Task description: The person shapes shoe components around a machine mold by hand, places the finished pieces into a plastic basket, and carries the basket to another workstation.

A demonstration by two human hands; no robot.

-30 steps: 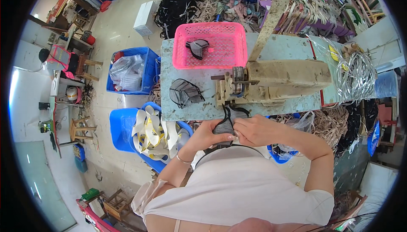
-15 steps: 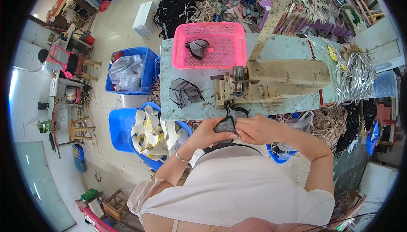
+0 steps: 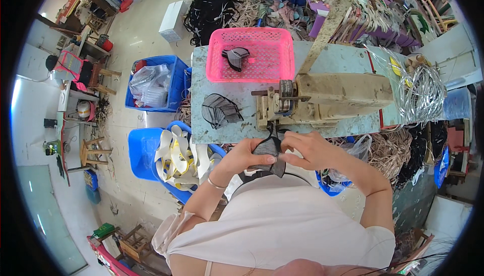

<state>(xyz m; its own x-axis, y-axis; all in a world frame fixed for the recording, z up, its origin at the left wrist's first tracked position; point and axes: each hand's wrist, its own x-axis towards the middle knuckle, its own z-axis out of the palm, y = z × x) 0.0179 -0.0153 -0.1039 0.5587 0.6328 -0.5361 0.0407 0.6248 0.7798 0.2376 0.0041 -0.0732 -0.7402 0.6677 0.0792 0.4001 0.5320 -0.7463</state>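
Note:
My left hand [image 3: 241, 157] is closed on a curved grey fabric piece with black edging [image 3: 267, 147], thumb lying across its front. The piece is just in front of the sewing machine [image 3: 322, 92], below its needle end, and black strips run from it up to the machine. At the piece's right edge is my right hand [image 3: 307, 151], its fingers apart and the tips touching or very near the fabric. Left of the machine, a stack of similar grey pieces [image 3: 221, 110] lies on the worktable [image 3: 242, 130]. Another grey piece [image 3: 235, 58] rests inside the pink basket [image 3: 217, 69].
Left of the table stand a blue crate of plastic bags [image 3: 174, 87] and a blue tub [image 3: 141, 152] beside white and yellow curved strips [image 3: 179, 157]. Silver strips [image 3: 423, 89] lie at the right end. Black cord [image 3: 209, 16] is heaped behind the basket.
My right hand's fingers have loosened from a closed grip and spread at the piece's edge. The grey piece has turned slightly in my left hand, showing more of its lower part.

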